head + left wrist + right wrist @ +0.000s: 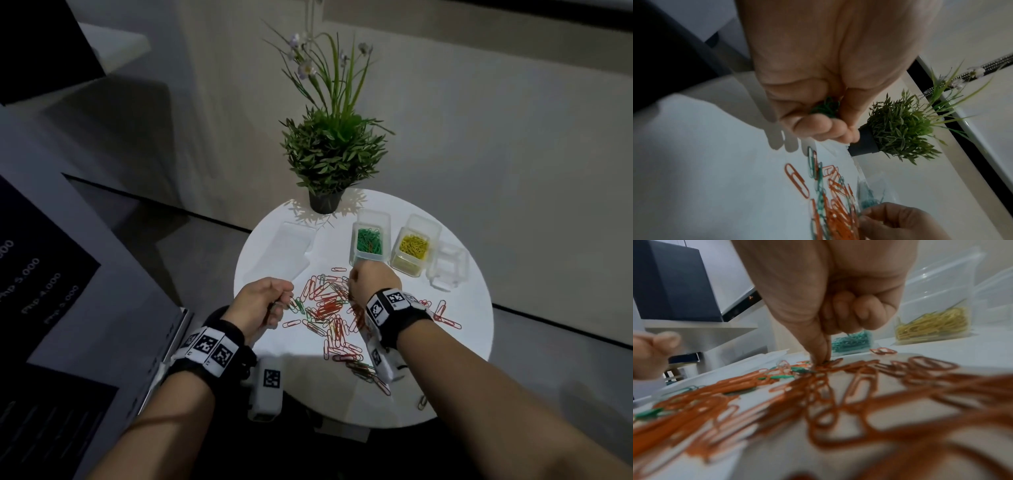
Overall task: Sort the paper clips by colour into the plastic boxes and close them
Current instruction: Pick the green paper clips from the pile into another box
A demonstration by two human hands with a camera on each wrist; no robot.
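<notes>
A heap of red and green paper clips (329,308) lies in the middle of the round white table (472,318). My left hand (265,301) hovers at the heap's left edge, its curled fingers holding a bunch of green clips (825,107). My right hand (368,281) is down on the heap's far side, thumb and forefinger (819,353) pinching a clip in the pile; its colour is unclear. Behind it stand an open box of green clips (370,240), an open box of yellow clips (414,246) and an empty clear box (448,267).
A potted plant (329,154) stands at the table's far edge. Clear lids (287,250) lie flat at the back left. A few red clips (445,315) lie right of my right wrist, and one clip (422,401) sits near the front rim. A dark counter (51,274) is at the left.
</notes>
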